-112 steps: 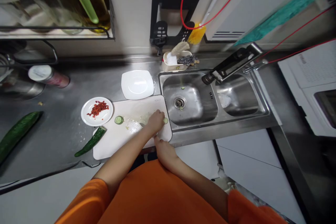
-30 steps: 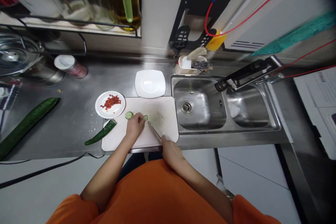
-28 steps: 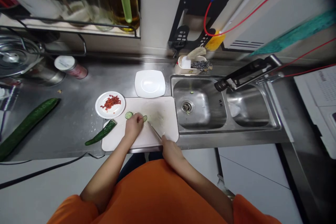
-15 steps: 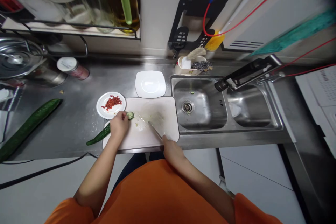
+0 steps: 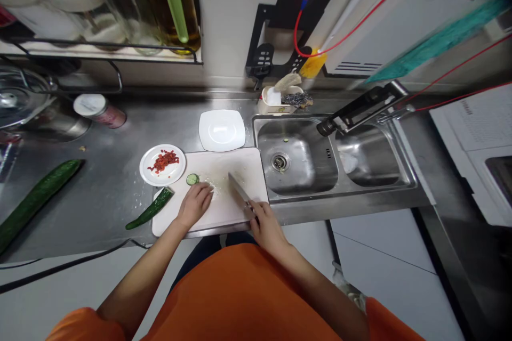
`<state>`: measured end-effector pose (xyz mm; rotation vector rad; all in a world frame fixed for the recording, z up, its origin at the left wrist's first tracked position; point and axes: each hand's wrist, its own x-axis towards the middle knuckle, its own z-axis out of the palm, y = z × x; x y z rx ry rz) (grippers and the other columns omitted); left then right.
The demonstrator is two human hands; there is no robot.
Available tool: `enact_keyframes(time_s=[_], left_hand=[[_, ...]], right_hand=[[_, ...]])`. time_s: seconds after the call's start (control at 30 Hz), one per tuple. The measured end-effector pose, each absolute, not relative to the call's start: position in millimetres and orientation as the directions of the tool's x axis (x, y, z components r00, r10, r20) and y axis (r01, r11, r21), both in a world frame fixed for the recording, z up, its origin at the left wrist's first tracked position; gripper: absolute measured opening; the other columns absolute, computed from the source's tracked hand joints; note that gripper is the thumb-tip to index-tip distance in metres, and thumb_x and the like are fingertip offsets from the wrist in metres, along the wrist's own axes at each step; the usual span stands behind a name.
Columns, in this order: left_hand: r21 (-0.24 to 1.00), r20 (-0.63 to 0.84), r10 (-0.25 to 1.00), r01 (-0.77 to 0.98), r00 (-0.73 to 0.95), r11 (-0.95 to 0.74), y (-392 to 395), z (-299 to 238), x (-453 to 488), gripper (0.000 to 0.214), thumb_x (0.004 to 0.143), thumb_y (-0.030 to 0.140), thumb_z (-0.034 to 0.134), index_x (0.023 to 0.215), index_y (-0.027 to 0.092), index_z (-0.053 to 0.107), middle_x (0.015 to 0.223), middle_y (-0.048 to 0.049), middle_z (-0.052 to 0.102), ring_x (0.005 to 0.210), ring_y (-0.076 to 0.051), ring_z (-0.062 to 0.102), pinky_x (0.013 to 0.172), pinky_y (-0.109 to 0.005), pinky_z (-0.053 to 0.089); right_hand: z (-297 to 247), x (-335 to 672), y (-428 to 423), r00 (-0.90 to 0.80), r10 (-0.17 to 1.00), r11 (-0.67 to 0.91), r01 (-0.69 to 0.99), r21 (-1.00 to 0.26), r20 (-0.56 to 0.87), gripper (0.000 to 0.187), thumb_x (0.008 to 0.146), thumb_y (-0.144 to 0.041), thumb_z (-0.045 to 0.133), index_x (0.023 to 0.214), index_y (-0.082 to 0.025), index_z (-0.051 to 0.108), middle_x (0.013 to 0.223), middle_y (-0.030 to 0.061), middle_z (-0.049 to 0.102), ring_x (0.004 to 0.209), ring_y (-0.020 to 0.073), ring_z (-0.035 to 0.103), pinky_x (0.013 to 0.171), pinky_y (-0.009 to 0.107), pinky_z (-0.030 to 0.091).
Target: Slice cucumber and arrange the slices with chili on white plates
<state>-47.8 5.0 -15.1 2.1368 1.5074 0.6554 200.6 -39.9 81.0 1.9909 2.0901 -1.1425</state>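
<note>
On the white cutting board [image 5: 224, 213], my left hand [image 5: 195, 204] lies with its fingers stretched loosely to the right, holding nothing I can see. Just beyond its knuckles is a round cucumber slice [image 5: 192, 179]. A cut piece of cucumber [image 5: 151, 209] rests across the board's left edge, its cut end pointing up and right, apart from my hand. My right hand [image 5: 267, 228] is closed around the handle of a kitchen knife [image 5: 239, 187], whose blade points away and to the left over the board. Wet bits are scattered between my hands.
A small white plate [image 5: 144, 164] with chopped red pieces [image 5: 165, 160] stands at the board's far left corner. Behind the board is a square white plate [image 5: 222, 130]. A double sink [image 5: 296, 184] lies to the right; a whole cucumber [image 5: 38, 200] lies far left.
My left hand has let go of the cut cucumber and moved right and nearer me, leaving it at the board's left edge. The knife has shifted slightly, still in my right hand.
</note>
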Motion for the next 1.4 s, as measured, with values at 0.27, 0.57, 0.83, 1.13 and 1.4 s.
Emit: enact_keyframes(time_s=[0.27, 0.57, 0.83, 1.13, 1.4], left_hand=[[0.552, 0.123, 0.929, 0.754, 0.348, -0.356, -10, -31, -57, 0.023, 0.087, 0.026, 0.046, 0.104, 0.021, 0.062, 0.106, -0.0107, 0.061, 0.107, -0.022, 0.053, 0.092, -0.038, 0.041], [0.55, 0.052, 0.93, 0.767, 0.363, -0.33, -8, -28, -56, 0.024, 0.089, 0.027, 0.044, 0.102, 0.021, 0.062, 0.105, -0.0112, 0.06, 0.109, -0.023, 0.052, 0.092, -0.038, 0.039], [0.516, 0.155, 0.908, 0.752, 0.39, -0.411, -8, -34, -57, 0.023, 0.089, 0.026, 0.045, 0.102, 0.019, 0.062, 0.104, -0.0103, 0.06, 0.105, -0.022, 0.052, 0.088, -0.038, 0.04], [0.52, 0.156, 0.897, 0.738, 0.413, -0.43, -7, -35, -58, 0.022, 0.089, 0.025, 0.044, 0.098, 0.019, 0.063, 0.1, -0.0098, 0.06, 0.1, -0.021, 0.052, 0.086, -0.038, 0.04], [0.663, 0.166, 0.978, 0.72, 0.123, -0.203, 33, -10, -38, 0.026, 0.089, 0.025, 0.042, 0.107, 0.016, 0.058, 0.106, -0.012, 0.058, 0.102, -0.02, 0.054, 0.092, -0.036, 0.042]], right_hand=[[41, 184, -27, 0.104, 0.891, -0.197, 0.966, -0.169, -0.443, 0.064, 0.08, 0.001, 0.03, 0.143, -0.009, 0.024, 0.139, 0.0193, 0.031, 0.128, 0.0241, 0.032, 0.101, 0.034, 0.031], [27, 176, -19, 0.126, 0.89, -0.166, 0.985, -0.054, -0.437, 0.056, 0.088, -0.005, 0.028, 0.143, -0.009, 0.025, 0.139, 0.0205, 0.036, 0.123, 0.0245, 0.038, 0.098, 0.034, 0.034], [18, 170, -19, 0.156, 0.914, -0.148, 0.988, 0.052, -0.375, 0.054, 0.088, -0.006, 0.031, 0.142, -0.012, 0.032, 0.132, 0.018, 0.043, 0.108, 0.0244, 0.046, 0.088, 0.034, 0.043], [24, 167, -19, 0.203, 0.916, -0.184, 0.979, 0.088, -0.345, 0.052, 0.087, -0.009, 0.036, 0.138, -0.015, 0.039, 0.129, 0.017, 0.046, 0.11, 0.028, 0.04, 0.083, 0.038, 0.042], [40, 182, 70, 0.181, 0.917, -0.227, 0.97, -0.092, -0.355, 0.042, 0.091, -0.027, 0.037, 0.132, -0.019, 0.046, 0.122, 0.0148, 0.051, 0.113, 0.0282, 0.037, 0.083, 0.036, 0.037]])
